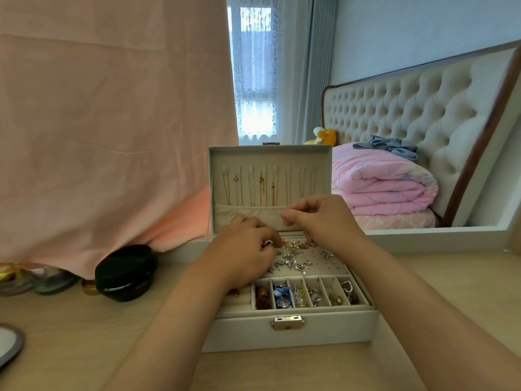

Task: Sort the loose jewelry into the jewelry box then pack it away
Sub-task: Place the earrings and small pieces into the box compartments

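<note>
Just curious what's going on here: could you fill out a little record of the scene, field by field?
Setting: wooden table
Jewelry box: open, lid upright, necklaces hanging inside
Front compartments: hold assorted pieces
Left hand: on the earring panel, fingers curled around a dark red piece
Right hand: raised, fingertips pinched; contents too small to see
Beside box: black jar

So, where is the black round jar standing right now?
In the head view, the black round jar stands on the wooden table, left of the open jewelry box, just under the hanging edge of the pink cloth.
</note>
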### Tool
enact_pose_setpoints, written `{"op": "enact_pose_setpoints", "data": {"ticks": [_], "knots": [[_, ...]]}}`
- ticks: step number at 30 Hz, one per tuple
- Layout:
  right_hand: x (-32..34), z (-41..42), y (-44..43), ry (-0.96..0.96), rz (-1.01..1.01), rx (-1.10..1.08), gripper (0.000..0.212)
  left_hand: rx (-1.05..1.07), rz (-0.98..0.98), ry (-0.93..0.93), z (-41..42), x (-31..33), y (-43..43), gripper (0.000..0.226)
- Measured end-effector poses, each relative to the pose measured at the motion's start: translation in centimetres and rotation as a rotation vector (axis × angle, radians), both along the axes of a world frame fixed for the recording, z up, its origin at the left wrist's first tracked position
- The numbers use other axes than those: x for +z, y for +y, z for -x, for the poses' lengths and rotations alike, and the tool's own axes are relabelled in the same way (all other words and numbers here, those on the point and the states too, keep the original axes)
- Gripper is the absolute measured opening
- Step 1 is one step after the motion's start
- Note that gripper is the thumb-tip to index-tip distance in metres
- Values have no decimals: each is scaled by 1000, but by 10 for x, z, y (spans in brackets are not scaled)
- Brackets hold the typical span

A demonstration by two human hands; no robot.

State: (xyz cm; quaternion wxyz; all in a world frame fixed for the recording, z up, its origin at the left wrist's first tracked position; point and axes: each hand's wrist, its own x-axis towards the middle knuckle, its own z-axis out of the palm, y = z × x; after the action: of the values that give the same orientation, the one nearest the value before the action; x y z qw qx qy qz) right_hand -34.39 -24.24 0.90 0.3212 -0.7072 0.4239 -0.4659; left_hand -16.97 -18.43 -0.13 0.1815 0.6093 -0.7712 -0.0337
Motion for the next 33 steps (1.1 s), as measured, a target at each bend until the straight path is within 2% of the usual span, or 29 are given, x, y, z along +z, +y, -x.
{"op": "enact_pose_setpoints", "data": {"ticks": [9,15,17,20,23,29,33], "knots": [[-4,-2,2,325,91,8,12,16,74,43,-5,1,1,31],[2,-4,6,361,130,6,14,38,108,140,-7,5,5,31],[3,-6,9,302,129,-18,12,42,125,240,-5,4,3,27],[8,-9,13,85,29,16,8,16,152,576,0,8,2,17],[13,-10,15,-45,-70,74,13,-1,199,738,2,14,4,17],[12,-9,15,-181,-284,219,13,24,222,822,0,15,7,16],[10,-7,12,-111,-234,151,3,17,158,793,-1,14,5,21]]}}
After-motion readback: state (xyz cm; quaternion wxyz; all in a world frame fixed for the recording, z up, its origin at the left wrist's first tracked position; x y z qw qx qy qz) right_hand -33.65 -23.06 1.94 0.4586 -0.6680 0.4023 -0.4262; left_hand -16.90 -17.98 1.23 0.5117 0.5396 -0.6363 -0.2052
